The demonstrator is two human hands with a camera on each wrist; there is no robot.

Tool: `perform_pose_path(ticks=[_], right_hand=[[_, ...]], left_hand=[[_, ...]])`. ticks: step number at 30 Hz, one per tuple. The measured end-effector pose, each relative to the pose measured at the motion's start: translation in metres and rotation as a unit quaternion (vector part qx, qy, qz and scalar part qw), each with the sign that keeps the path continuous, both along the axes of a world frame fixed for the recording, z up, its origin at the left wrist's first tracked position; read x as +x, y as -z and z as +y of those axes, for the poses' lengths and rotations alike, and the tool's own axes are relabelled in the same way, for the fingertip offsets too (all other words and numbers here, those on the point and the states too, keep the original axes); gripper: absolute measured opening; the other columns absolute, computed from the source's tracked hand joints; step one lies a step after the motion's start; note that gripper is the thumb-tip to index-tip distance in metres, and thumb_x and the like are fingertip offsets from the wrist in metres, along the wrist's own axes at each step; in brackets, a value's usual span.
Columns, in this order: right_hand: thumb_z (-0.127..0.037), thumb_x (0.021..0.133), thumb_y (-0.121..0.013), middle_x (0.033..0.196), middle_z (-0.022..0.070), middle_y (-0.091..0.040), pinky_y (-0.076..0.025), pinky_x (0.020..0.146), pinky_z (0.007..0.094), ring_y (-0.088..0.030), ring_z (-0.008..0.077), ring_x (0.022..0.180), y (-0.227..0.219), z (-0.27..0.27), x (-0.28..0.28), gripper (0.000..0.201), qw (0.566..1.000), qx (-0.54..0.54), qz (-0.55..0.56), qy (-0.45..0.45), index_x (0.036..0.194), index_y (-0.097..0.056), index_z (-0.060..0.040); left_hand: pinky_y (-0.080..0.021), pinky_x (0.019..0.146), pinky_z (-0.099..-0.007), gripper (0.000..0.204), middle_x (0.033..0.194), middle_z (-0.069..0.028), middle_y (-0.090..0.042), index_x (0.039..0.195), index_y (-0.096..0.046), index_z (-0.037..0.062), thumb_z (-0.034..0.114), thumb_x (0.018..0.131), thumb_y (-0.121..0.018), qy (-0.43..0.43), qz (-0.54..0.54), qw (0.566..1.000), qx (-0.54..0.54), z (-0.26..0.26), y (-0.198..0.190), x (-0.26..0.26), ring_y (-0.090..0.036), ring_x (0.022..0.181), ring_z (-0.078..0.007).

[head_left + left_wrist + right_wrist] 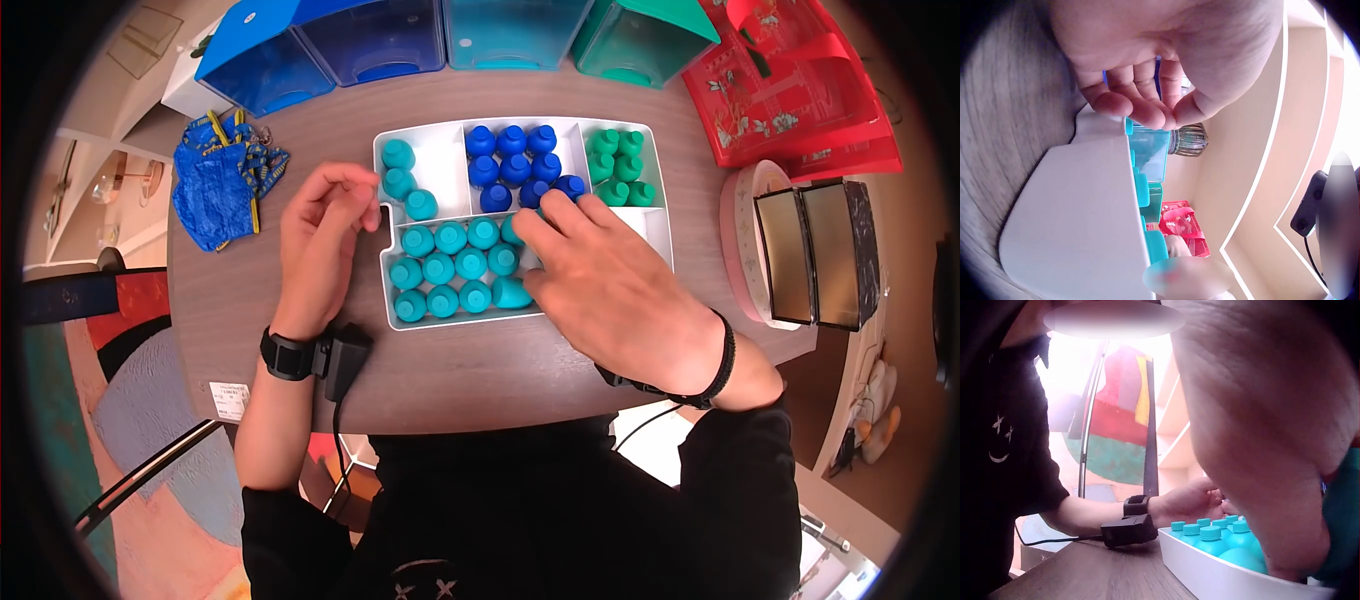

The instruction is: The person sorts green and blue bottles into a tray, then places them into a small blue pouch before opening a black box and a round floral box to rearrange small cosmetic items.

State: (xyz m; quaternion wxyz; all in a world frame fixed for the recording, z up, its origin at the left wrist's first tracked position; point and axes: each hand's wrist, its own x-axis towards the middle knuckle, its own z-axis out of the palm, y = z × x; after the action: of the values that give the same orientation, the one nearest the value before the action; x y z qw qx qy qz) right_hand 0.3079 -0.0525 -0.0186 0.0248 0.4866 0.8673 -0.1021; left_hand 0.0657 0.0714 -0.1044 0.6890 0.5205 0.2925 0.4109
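Note:
A white compartment tray [398, 328] holds upright teal bottles [438, 268], dark blue bottles [514, 170] and green bottles [628, 166]. My right hand [620, 285] reaches down over the right part of the teal group, fingers bent and thumb among the bottles. One teal bottle [513, 293] leans over beside that thumb. The palm and back of the hand hide its fingertips, so I cannot tell whether they grip a bottle. At the tray's left edge hovers my left hand [325, 230], fingers loosely curled and thumb near their tips, holding nothing; the left wrist view shows its fingers [1147, 112] over the tray wall.
Blue, teal and green plastic bins [500, 40] line the table's back edge. A blue bag [215, 185] lies at left. Red bags [780, 100], a round pink box [745, 240] and an open dark-edged case [815, 255] stand at right.

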Motion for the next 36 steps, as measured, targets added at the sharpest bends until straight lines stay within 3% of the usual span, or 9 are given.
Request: perform_pose_path(ticks=[23, 36], right_hand=[[-0.006, 0.077, -0.064, 0.105, 0.0103, -0.052, -0.04, 0.093, 0.0352, -0.048, 0.0249, 0.107, -0.002, 0.003, 0.002, 0.008, 0.999, 0.022, -0.017, -0.028, 0.076, -0.069, 0.0004], [-0.008, 0.076, -0.065, 0.096, 0.0061, -0.051, -0.042, 0.089, 0.0339, -0.049, 0.0223, 0.099, -0.006, 0.01, 0.01, 0.01, 0.997, 0.022, 0.058, -0.04, 0.076, -0.067, 0.0016]], left_hand=[[-0.041, 0.074, -0.0218, 0.015, 0.09, -0.0008, -0.06, 0.108, -0.063, 0.0007, 0.007, 0.095, -0.059, -0.007, 0.014, 1.0, 0.005, 0.0, 0.0, 0.0, -0.052, 0.08, -0.0086], [-0.042, 0.073, -0.0215, 0.014, 0.091, -0.0012, -0.061, 0.107, -0.063, 0.0006, 0.006, 0.095, -0.06, -0.008, 0.017, 1.0, 0.01, -0.001, -0.001, 0.001, -0.052, 0.08, -0.0082]])
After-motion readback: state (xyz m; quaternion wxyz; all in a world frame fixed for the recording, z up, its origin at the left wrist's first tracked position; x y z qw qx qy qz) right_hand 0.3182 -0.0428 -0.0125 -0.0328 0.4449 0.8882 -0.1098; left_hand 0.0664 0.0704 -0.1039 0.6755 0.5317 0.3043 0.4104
